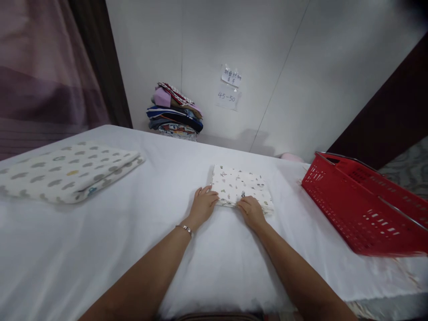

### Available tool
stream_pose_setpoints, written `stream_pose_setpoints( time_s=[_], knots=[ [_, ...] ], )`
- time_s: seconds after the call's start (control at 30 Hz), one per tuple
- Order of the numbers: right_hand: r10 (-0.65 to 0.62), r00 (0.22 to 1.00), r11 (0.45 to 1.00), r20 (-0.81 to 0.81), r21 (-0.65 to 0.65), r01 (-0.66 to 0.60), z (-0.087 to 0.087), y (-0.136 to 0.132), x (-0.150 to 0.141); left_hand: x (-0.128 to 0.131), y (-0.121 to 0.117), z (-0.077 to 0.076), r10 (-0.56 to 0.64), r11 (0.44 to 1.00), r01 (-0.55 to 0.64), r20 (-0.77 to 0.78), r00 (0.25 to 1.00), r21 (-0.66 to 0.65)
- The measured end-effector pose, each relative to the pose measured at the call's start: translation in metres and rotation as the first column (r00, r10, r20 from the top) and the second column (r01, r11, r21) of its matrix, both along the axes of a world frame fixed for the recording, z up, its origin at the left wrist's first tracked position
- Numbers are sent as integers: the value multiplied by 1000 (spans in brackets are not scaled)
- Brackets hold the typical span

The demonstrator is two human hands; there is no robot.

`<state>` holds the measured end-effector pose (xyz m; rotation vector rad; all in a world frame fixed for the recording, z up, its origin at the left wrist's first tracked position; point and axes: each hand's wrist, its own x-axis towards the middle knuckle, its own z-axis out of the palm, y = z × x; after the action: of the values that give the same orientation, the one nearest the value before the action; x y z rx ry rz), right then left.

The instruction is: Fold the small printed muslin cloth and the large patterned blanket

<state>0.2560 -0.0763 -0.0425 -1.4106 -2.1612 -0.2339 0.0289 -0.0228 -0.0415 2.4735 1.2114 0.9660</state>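
A small folded white cloth (239,182) printed with tiny grey-brown figures lies flat near the middle of the table, its layers showing along the near edge. At its near left corner, my left hand (203,204) has its fingers curled on the edge; a bracelet is on that wrist. My right hand (250,210) pinches the near edge, with fingertips on top and the thumb partly hidden. To the left lies a larger folded white cloth (67,171) with grey cloud-like shapes, apart from both hands.
A red plastic basket (361,209) with metal handles stands on the right of the white-covered table (140,249). Behind the table's far edge is a stack of folded fabrics (175,111). Paper notes (229,98) are stuck to the wall. A pinkish curtain (43,67) hangs at left.
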Motion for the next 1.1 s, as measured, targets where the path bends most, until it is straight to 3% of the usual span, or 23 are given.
stream_pose_setpoints(
  time_s=[0.23, 0.5, 0.67, 0.9, 1.1],
  knots=[
    [-18, 999, 999, -48, -32, 17, 0, 1, -1, 0, -5, 10, -48, 997, 51, -56, 997, 53],
    [-40, 999, 984, -28, -174, 34, 13, 5, -9, 5, -2, 8, -41, 999, 44, -68, 997, 30],
    [-68, 996, 985, -64, -160, 57, 14, 8, -19, 5, -1, 6, -37, 997, 42, -77, 996, 61],
    [-56, 997, 998, -52, -18, 56, 1, 7, -22, 7, -3, 8, -44, 997, 48, -74, 996, 56],
    [-44, 980, 992, -196, -128, 19, 8, 9, -23, 8, -2, 6, -23, 1000, 23, -3, 1000, 4]
  ],
)
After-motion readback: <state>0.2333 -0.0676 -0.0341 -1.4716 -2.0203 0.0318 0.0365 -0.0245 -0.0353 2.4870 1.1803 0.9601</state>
